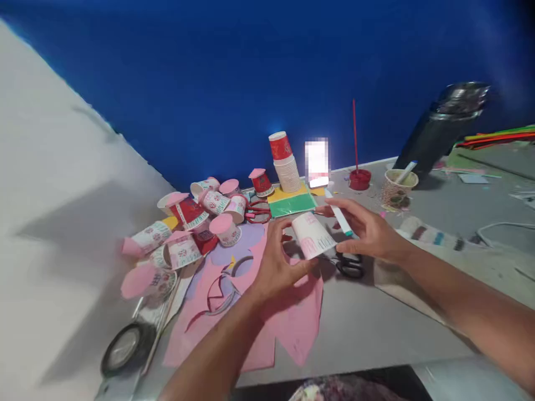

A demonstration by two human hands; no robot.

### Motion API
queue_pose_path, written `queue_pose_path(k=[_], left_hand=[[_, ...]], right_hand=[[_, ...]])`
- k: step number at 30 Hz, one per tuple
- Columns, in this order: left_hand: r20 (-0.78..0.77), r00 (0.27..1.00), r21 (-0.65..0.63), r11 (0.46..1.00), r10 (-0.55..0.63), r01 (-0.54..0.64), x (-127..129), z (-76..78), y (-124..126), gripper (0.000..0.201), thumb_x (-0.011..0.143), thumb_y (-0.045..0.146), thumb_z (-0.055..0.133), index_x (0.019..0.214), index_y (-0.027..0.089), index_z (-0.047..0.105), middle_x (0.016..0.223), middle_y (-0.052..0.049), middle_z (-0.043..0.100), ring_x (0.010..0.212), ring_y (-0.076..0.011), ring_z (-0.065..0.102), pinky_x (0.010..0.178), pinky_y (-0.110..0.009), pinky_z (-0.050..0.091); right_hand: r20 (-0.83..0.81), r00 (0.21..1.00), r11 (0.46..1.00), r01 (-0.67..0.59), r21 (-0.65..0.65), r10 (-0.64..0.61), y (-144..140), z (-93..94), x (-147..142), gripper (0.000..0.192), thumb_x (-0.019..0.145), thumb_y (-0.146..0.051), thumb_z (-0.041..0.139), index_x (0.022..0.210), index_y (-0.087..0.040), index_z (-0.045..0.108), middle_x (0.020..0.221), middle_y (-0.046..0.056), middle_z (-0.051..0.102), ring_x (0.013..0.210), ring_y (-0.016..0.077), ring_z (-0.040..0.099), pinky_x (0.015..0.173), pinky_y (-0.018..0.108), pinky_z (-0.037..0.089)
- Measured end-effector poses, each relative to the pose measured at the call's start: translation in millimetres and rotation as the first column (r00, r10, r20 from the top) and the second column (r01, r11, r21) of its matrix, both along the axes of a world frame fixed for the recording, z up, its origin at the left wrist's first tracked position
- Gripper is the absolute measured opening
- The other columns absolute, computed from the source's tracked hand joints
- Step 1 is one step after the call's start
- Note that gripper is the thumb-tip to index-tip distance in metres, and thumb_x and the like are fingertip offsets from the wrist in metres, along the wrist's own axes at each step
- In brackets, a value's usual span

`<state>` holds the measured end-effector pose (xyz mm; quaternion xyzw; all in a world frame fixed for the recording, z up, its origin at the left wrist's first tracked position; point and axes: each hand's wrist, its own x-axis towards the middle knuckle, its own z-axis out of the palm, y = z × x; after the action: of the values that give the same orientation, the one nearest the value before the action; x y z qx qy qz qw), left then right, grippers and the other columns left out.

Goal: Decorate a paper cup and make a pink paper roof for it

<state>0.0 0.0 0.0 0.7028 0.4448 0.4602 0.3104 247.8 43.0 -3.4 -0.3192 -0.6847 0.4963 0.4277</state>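
My left hand (281, 259) is wrapped round a white paper cup (311, 235), tilted on its side above pink paper. Pink drawn shapes and a row of dark green strokes near the rim mark the cup. In my right hand (363, 225) is a white marker (339, 214) with a teal end pointing down. The right thumb is at the cup's rim, though I cannot tell if it presses on it. Black-handled scissors (350, 266) lie just under the right hand. Cut pink paper (296, 328) spreads beneath the left hand and forearm.
Decorated paper cups (184, 250) with pink tops crowd the left. Behind stand a cup stack (287, 174), a green sheet (292, 205) and red-handled scissors (259, 211). A red pot (360, 179), a pen cup (397, 189) and a dark bottle (438, 128) stand right; black tape (125, 348) lies front left.
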Motion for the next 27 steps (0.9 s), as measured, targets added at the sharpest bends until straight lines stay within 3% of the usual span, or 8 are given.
queue_pose_path(k=[5, 8, 11, 16, 27], left_hand=[[-0.111, 0.992, 0.126, 0.991, 0.051, -0.037, -2.2, -4.9, 9.1, 0.065, 0.076, 0.027, 0.080, 0.134, 0.028, 0.051, 0.136, -0.009, 0.056, 0.129, -0.0295, 0.055, 0.107, -0.049, 0.050], [-0.159, 0.984, 0.190, 0.980, 0.085, -0.054, -3.5, -10.2, 13.0, 0.065, 0.076, 0.021, 0.078, 0.135, 0.028, 0.050, 0.134, -0.009, 0.057, 0.127, -0.0297, 0.056, 0.106, -0.050, 0.050], [-0.191, 0.966, 0.268, 0.956, 0.177, -0.122, -6.2, -16.1, 16.0, 0.069, 0.074, 0.020, 0.079, 0.135, 0.028, 0.050, 0.131, -0.009, 0.054, 0.127, -0.0311, 0.055, 0.107, -0.052, 0.050], [-0.248, 0.921, 0.331, 0.920, 0.300, -0.210, -10.7, -20.9, 18.0, 0.079, 0.069, 0.027, 0.089, 0.138, 0.027, 0.050, 0.130, -0.011, 0.047, 0.127, -0.0339, 0.050, 0.109, -0.056, 0.048], [-0.258, 0.908, 0.275, 0.926, 0.331, -0.259, -10.6, -21.5, 19.6, 0.080, 0.067, 0.025, 0.091, 0.137, 0.026, 0.052, 0.129, -0.010, 0.045, 0.127, -0.0332, 0.049, 0.109, -0.056, 0.048]], right_hand=[[-0.074, 0.983, 0.985, 0.170, 0.010, -0.169, -4.3, 5.1, -2.2, 0.050, 0.088, -0.043, 0.081, 0.135, -0.037, 0.065, 0.131, 0.007, 0.077, 0.130, 0.0308, 0.067, 0.090, 0.043, 0.061], [-0.086, 0.958, 0.962, 0.273, -0.016, -0.274, -3.9, 7.5, -4.6, 0.031, 0.094, -0.046, 0.074, 0.122, -0.035, 0.071, 0.112, 0.005, 0.083, 0.113, 0.0274, 0.074, 0.073, 0.036, 0.058], [-0.118, 0.932, 0.939, 0.338, -0.056, -0.342, -0.9, 6.0, -6.1, 0.032, 0.093, -0.054, 0.074, 0.112, -0.028, 0.077, 0.094, 0.007, 0.083, 0.088, 0.0225, 0.073, 0.061, 0.031, 0.053], [-0.193, 0.878, 0.898, 0.416, -0.142, -0.437, 5.6, -2.1, -6.2, 0.046, 0.087, -0.064, 0.077, 0.098, -0.020, 0.082, 0.067, 0.002, 0.071, 0.052, 0.0101, 0.050, 0.047, 0.026, 0.040], [-0.222, 0.866, 0.878, 0.380, -0.292, -0.449, 8.8, -6.6, -10.5, 0.046, 0.074, -0.059, 0.090, 0.089, -0.017, 0.080, 0.067, 0.004, 0.069, 0.050, 0.0086, 0.047, 0.044, 0.023, 0.035]])
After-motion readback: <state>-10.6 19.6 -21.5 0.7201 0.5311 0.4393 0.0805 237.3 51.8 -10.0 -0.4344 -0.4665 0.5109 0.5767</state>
